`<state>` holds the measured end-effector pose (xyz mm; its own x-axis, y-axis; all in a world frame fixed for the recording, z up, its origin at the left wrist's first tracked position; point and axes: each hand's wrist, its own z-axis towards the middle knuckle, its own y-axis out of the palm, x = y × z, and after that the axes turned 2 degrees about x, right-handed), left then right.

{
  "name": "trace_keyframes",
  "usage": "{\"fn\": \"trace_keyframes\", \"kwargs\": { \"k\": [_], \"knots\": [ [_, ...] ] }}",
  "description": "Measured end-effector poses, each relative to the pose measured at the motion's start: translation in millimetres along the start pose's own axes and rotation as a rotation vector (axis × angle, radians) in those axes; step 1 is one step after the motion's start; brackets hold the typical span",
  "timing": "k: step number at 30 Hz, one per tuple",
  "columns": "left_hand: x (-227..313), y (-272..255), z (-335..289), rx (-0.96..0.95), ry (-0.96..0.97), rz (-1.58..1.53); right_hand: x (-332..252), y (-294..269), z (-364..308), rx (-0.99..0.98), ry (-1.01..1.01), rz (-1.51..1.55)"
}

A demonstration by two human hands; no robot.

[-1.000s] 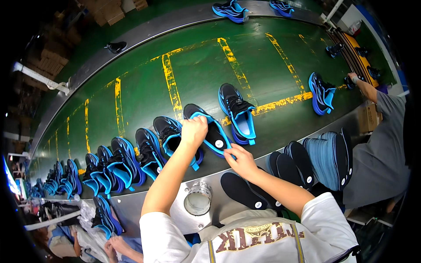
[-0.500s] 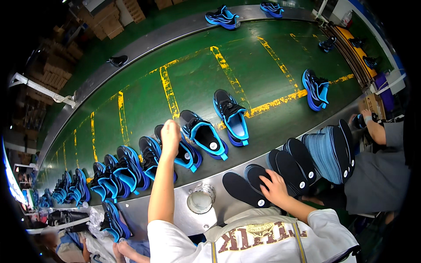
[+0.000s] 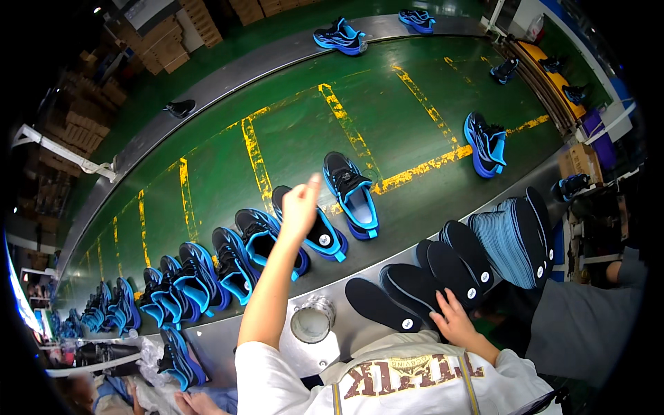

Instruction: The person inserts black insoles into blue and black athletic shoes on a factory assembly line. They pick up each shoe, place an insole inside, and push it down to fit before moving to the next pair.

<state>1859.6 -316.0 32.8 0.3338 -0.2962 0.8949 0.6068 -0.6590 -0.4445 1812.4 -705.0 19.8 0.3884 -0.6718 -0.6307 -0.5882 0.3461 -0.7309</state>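
Observation:
My left hand [image 3: 300,211] is over a black and blue sneaker [image 3: 322,235] with a dark insole inside. Its fingers are curled and cover the laces; whether they grip anything is hidden. Just right of it stands another sneaker [image 3: 351,197] with a pale inside. My right hand [image 3: 456,319] has its fingers stretched out at the edge of a pile of black insoles [image 3: 446,266], each marked with a round white sticker at the heel. Another black insole [image 3: 379,304] lies flat to the left, beside a fanned stack [image 3: 408,283].
A round metal cup [image 3: 312,319] stands on the steel edge [image 3: 280,346]. Several sneakers [image 3: 200,277] line the green conveyor belt [image 3: 408,131] leftward; one sneaker [image 3: 484,145] stands at right. A tall insole stack [image 3: 508,238] lies at right. Co-workers' hands [image 3: 200,402] show lower left.
My left hand has shifted right to the neighbouring sneaker. My right hand has slid right and down along the insoles. The belt's sneakers have shifted slightly left.

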Motion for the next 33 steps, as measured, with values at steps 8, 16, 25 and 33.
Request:
{"fn": "trace_keyframes", "kwargs": {
  "k": [8, 16, 25, 33],
  "knots": [
    [-15.8, 65.5, 1.0, -0.181, 0.298, 0.683, -25.1, -64.4, 102.2, 0.298, -0.246, 0.144],
    [-9.2, 57.7, 24.9, -0.145, 0.218, 0.535, -63.8, -98.6, 196.8, -0.325, 0.275, 0.628],
    [-10.5, 50.7, 33.0, -0.455, 0.001, 0.278, -67.5, 10.4, 260.0, -0.127, -0.222, -0.278],
    [-34.3, 56.1, 23.7, -0.429, -0.005, 0.164, -78.0, -7.1, 230.5, -0.034, -0.347, -0.608]
  ]
}}
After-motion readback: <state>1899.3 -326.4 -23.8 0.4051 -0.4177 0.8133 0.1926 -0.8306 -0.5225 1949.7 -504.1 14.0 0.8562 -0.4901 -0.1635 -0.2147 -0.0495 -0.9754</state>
